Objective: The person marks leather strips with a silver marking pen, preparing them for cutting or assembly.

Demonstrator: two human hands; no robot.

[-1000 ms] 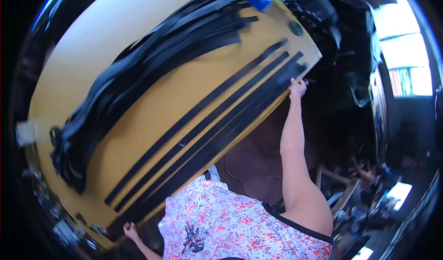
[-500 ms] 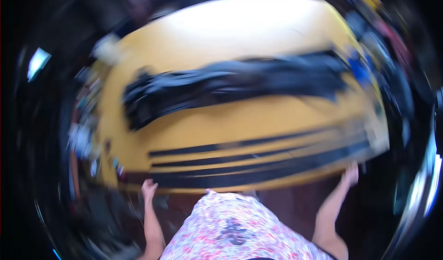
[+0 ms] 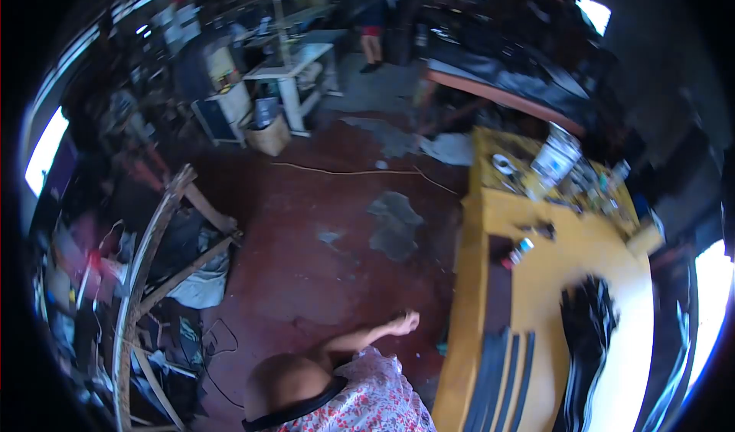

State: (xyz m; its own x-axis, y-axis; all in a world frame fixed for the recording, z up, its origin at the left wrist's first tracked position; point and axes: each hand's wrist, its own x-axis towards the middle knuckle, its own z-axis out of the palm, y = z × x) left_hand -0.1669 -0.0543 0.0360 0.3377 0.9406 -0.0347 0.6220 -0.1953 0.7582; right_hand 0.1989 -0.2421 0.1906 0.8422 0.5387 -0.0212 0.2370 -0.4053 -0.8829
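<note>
Your left hand hangs over the floor, just off the long edge of the yellow counter and apart from it; its fingers look curled, but you cannot tell whether they grip anything. The flat black strips lie on the counter across that edge from those fingers, long axes roughly along it, with the black bundle farther in; your right hand is out of view, so which is nearer cannot be told

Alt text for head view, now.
The wearer's left hand, apparently empty, hovers over a dark red floor beside a yellow table. Black strips and a black bundle lie on the table, with clutter at its far end. A wooden frame is at image left; another person's legs show farther back.
</note>
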